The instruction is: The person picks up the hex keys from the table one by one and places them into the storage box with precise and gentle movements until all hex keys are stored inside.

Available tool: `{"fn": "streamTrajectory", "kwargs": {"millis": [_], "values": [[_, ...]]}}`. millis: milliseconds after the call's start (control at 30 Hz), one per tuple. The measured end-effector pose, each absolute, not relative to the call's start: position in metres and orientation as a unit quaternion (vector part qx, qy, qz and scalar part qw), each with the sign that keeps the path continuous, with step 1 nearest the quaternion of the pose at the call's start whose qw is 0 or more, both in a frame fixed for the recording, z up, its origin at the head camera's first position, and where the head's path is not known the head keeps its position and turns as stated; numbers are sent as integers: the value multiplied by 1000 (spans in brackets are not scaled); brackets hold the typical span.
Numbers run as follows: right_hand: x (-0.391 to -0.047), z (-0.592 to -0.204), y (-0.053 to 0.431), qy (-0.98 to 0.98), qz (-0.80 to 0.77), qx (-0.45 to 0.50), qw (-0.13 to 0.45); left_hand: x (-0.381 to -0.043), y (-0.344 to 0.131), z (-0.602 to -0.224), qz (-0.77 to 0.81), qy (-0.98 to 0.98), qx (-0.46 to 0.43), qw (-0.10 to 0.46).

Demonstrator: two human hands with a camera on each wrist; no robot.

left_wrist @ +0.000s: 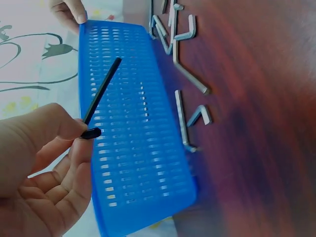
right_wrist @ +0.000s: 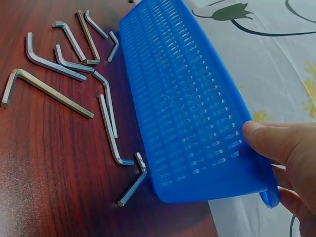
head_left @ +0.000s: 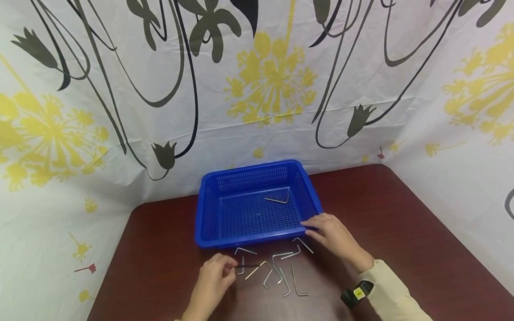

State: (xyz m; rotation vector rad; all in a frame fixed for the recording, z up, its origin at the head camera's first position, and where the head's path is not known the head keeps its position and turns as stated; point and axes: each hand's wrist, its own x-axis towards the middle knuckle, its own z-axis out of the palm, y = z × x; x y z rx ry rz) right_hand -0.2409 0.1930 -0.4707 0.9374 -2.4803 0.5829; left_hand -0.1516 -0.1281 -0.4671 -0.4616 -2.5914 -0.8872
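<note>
My left hand point(head_left: 214, 281) pinches a black hex key point(left_wrist: 103, 91) between thumb and fingers, above the table in front of the basket. In the left wrist view its long arm points away from the fingertips, with the short bent end beside them. With my right hand point(head_left: 336, 238) I grip the rim of the blue plastic basket point(head_left: 257, 238) at its front right corner. One hex key point(head_left: 277, 200) lies inside the basket on its perforated floor. Several silver hex keys point(right_wrist: 54, 63) and a brassy one point(right_wrist: 54, 94) lie scattered before the basket.
The dark red-brown table point(head_left: 160, 267) has rounded far corners. Behind it and along both sides hangs a white cloth point(head_left: 257, 138) with flower prints. A black band device with a yellow label point(head_left: 358, 293) is strapped at my right sleeve.
</note>
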Motion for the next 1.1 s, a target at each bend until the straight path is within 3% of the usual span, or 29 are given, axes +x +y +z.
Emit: {"fn": "streamTrajectory", "kwargs": {"millis": [333,1100], "values": [[-244,-475,195,-875,227,358,234,-172,-130,-450,-299,-902,-200,237],[-241,-481,194,-874,260,334,236,-228,-132,-413,-286,-913,-230,180]]}}
